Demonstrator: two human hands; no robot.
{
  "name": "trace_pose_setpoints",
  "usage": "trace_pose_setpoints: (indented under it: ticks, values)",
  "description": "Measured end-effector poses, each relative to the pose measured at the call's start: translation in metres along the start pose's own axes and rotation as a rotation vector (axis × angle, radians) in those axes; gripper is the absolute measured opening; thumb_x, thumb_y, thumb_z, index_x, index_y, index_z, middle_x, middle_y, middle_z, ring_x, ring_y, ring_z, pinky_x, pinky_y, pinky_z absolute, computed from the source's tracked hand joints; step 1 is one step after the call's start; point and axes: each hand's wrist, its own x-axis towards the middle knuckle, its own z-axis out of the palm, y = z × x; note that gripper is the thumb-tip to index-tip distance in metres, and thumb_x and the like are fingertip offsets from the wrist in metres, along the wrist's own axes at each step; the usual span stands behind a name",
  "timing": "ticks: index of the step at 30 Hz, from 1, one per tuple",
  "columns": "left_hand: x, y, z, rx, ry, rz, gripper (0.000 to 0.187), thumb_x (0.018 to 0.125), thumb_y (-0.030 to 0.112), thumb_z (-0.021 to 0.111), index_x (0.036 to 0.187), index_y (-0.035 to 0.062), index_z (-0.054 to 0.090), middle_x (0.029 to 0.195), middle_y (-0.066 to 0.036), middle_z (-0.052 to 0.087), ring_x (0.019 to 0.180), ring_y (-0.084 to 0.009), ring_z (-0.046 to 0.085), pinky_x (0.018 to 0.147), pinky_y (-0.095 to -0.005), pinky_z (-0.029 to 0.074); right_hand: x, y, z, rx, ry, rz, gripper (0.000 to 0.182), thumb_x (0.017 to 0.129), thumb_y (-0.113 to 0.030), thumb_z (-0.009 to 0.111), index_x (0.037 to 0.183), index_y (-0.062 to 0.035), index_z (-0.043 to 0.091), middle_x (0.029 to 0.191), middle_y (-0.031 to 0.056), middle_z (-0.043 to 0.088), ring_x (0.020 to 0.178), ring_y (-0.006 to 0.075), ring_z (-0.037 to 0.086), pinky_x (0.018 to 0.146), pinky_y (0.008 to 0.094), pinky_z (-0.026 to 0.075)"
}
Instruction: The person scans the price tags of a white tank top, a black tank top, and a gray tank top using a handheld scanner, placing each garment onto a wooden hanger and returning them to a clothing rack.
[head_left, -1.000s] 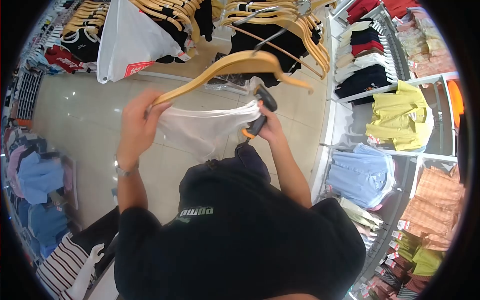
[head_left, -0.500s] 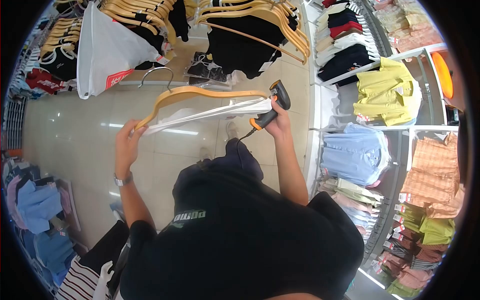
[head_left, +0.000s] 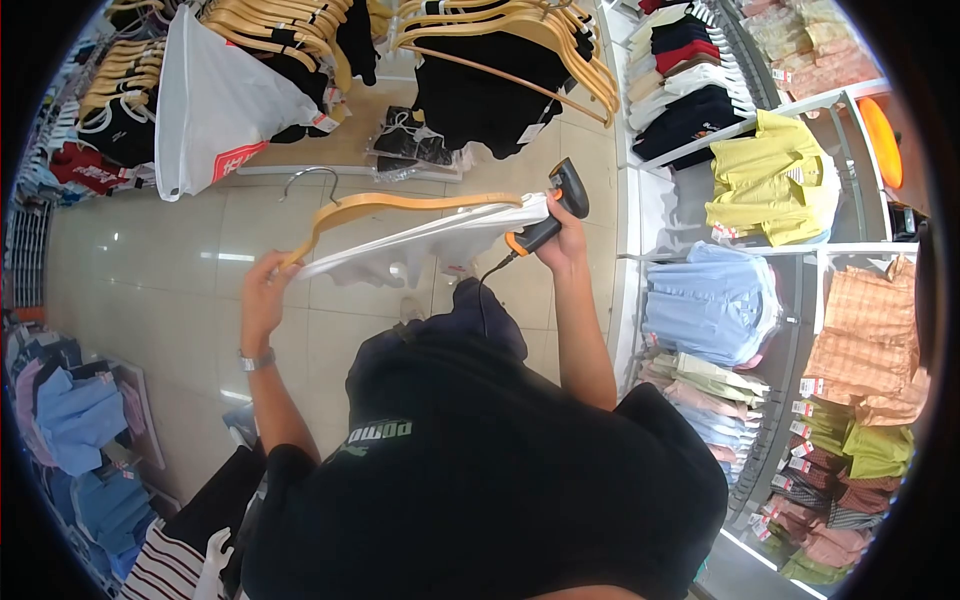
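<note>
In the head view, the left hand (head_left: 265,292) is pinched on the left end of a wooden hanger (head_left: 400,202) and the edge of a thin white cover (head_left: 400,258). The right hand (head_left: 566,240) is closed around a black-and-orange scanner (head_left: 541,233) and also grips the cover's other end, near the hanger's right tip. The hands are well apart. The hanger is held above the tiled floor (head_left: 180,300), its metal hook (head_left: 312,172) near the front edge of the low platform (head_left: 290,157) under the clothes rack. Compared with half a second ago, the left hand has moved slightly down and inward, the scanner sits a little further right, and the cover hangs wider below the hanger, now hiding one shoe seen before
</note>
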Motion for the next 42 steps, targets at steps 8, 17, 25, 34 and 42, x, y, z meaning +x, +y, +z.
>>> trace_pose_setpoints:
  ticks: [8,17,25,34,42]
  values:
    - [0.001,-0.013,0.002,-0.001,0.012,0.006,0.013,0.092,0.008,0.063,0.099,-0.0010,0.069,0.087,-0.006,0.063,0.086,-0.0153,0.055,0.083,-0.0288,0.042,0.006,-0.002,0.000,-0.041,-0.046,-0.005,0.019,0.094,-0.009,0.066,0.112,-0.0106,0.059,0.106,0.0074,0.065,0.104,0.0244,0.065,0.097,0.0444,0.051]
    - [0.008,-0.018,0.004,0.037,0.005,0.080,0.014,0.091,0.008,0.065,0.099,-0.0028,0.068,0.086,-0.008,0.062,0.086,-0.0182,0.057,0.082,-0.0296,0.044,0.005,-0.017,0.023,-0.191,-0.043,-0.080,0.021,0.088,-0.002,0.071,0.104,-0.0096,0.060,0.098,0.0041,0.062,0.097,0.0192,0.063,0.090,0.0360,0.050]
    - [0.031,0.012,0.015,-0.004,0.005,0.156,0.013,0.090,0.008,0.066,0.098,-0.0020,0.067,0.081,-0.006,0.057,0.077,-0.0170,0.052,0.073,-0.0291,0.041,-0.050,-0.058,0.112,-1.207,-0.052,-0.470,0.040,0.077,-0.005,0.084,0.113,-0.0015,0.067,0.099,0.0048,0.071,0.087,0.0099,0.064,0.080,0.0282,0.051]
    - [0.067,0.037,0.039,0.019,-0.076,0.268,0.013,0.089,0.010,0.066,0.095,-0.0019,0.067,0.080,-0.009,0.059,0.077,-0.0217,0.055,0.072,-0.0326,0.042,-0.047,-0.067,0.089,-1.457,-0.524,-0.393,0.061,0.069,0.006,0.073,0.127,0.0023,0.060,0.119,0.0172,0.068,0.111,0.0276,0.066,0.100,0.0346,0.048]
    - [0.105,0.089,0.070,0.376,-0.151,0.515,0.025,0.090,0.010,0.064,0.115,0.0045,0.066,0.089,-0.015,0.064,0.083,-0.0319,0.060,0.074,-0.0406,0.045,-0.047,-0.081,0.066,-1.387,-0.408,-0.401,0.051,0.068,0.002,0.076,0.117,0.0029,0.062,0.109,0.0140,0.068,0.099,0.0271,0.066,0.091,0.0331,0.051]
